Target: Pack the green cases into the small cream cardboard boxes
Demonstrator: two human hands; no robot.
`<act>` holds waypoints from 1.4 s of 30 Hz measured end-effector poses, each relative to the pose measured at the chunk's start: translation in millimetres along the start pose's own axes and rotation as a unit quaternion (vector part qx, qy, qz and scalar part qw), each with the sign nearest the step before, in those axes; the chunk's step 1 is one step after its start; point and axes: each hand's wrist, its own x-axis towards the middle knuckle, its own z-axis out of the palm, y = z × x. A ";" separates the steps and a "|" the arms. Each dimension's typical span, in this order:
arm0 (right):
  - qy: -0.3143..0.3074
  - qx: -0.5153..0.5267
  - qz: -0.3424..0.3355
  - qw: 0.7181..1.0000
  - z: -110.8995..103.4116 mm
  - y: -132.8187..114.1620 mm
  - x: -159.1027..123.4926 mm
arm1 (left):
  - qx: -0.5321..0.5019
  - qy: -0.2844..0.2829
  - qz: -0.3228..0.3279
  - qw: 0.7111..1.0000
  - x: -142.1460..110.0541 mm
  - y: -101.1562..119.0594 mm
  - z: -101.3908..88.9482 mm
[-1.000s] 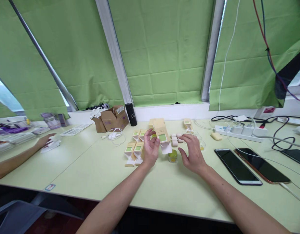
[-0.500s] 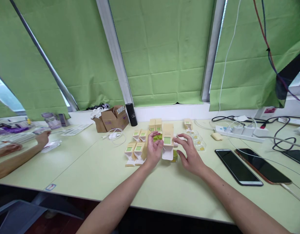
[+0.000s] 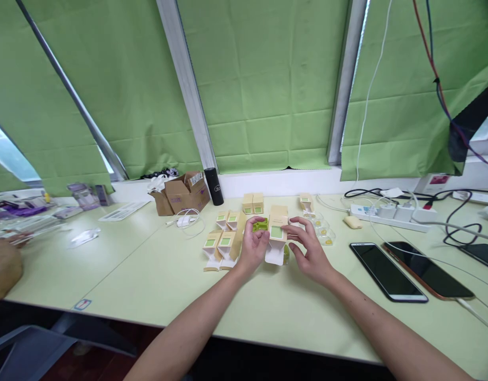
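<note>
A small tan carton [image 3: 278,217] with a green-showing window is upright between my hands, its white bottom flap hanging open towards me. My left hand [image 3: 252,247] grips the carton's left edge, thumb against it. The fingers of my right hand [image 3: 309,250] are bent and touch its right side near the window. Behind my left fingers shows a bright green piece [image 3: 260,225]; whether I hold it, I cannot tell. Another green item [image 3: 286,255] is partly hidden behind the carton. Several similar open-flapped cartons [image 3: 225,241] stand just left of my left hand.
Two closed cartons [image 3: 253,203] and a single one [image 3: 306,202] stand farther back. Clear plastic pieces with yellow [image 3: 325,236] lie right of my right hand. Phones [image 3: 387,271], a power strip [image 3: 394,217], a cardboard box [image 3: 187,194] and a black bottle [image 3: 214,187] surround the area. A co-worker's hand [image 3: 6,264] is far left.
The carton has shifted slightly right and down, and my right fingers now reach onto its window side. At far left, the co-worker's arm has pulled back towards the edge.
</note>
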 end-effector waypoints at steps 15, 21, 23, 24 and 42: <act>-0.010 0.045 0.042 0.998 0.4 -2.3 -0.8 | 0.000 0.010 -0.025 1.000 -0.3 1.9 1.7; 0.009 0.097 0.076 0.992 0.0 0.5 0.5 | 0.058 -0.006 0.019 0.998 -3.6 -4.5 -5.6; 0.017 0.109 0.089 0.990 -0.3 1.8 1.0 | 0.085 -0.018 0.051 0.995 -4.2 -4.6 -7.7; 0.019 0.113 0.095 0.989 -0.5 2.3 1.2 | 0.095 -0.028 0.060 0.993 -4.6 -4.0 -8.5; -0.022 0.123 0.132 0.983 1.0 7.1 -1.3 | 0.103 -0.025 0.062 0.992 -4.8 -2.9 -3.9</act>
